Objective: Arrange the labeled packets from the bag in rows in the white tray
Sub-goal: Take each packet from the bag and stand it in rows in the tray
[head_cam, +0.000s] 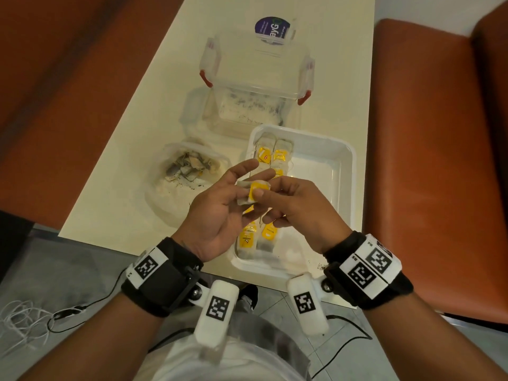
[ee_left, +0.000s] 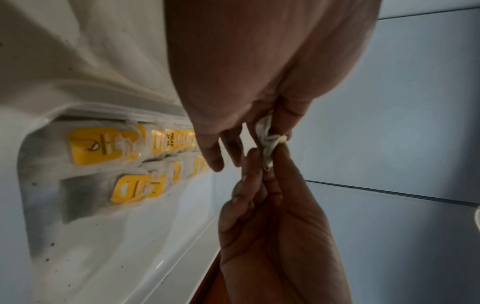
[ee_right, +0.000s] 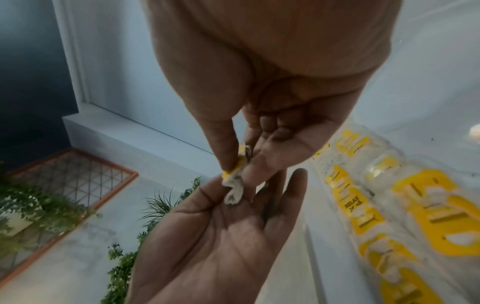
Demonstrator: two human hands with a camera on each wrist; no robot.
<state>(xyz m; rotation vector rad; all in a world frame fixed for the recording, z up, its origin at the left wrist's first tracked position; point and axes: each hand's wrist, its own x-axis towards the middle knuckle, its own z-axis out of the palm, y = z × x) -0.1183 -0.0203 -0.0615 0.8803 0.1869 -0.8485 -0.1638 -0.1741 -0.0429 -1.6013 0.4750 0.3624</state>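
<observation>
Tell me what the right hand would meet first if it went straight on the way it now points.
Most likely the left hand: it lies outstretched directly ahead, just behind the packet that the right hand pinches; both hands touch that packet.

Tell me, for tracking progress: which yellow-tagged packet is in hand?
The crumpled packet held between left hand and right hand above the white tray; others lie in rows.
</observation>
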